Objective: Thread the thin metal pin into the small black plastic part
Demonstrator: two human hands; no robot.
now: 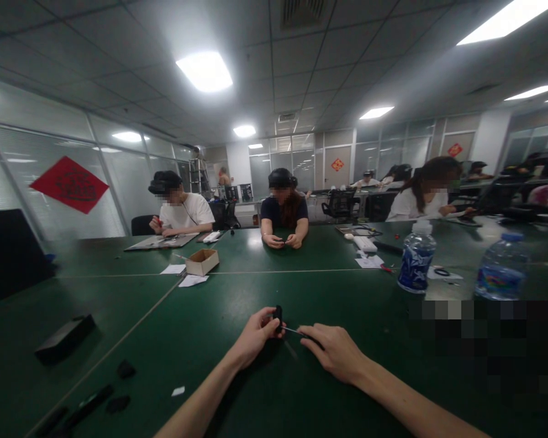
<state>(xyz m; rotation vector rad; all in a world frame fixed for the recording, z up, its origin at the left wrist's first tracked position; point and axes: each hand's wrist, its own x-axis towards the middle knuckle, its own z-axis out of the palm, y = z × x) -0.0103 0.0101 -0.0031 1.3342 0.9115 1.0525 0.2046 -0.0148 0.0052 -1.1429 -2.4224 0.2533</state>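
Above the green table, my left hand (256, 334) is closed around a small black piece (278, 315), held upright between thumb and fingers. My right hand (331, 348) grips a screwdriver (293, 330) with a dark handle mostly covered by the fingers. Its thin metal shaft points left and its tip meets the black piece, or lies just at it; I cannot tell which. Small dark parts (126, 368) and a dark stick-like tool (89, 406) lie on the table to the left of my left forearm.
A black box (64, 338) lies at left. Ahead stands an open cardboard box (203, 262) beside papers. Two bottles, one blue-labelled (415, 258) and one clear (502, 267), stand at right. A white scrap (178, 391) lies near my left forearm. Several people sit across the green table (237, 292).
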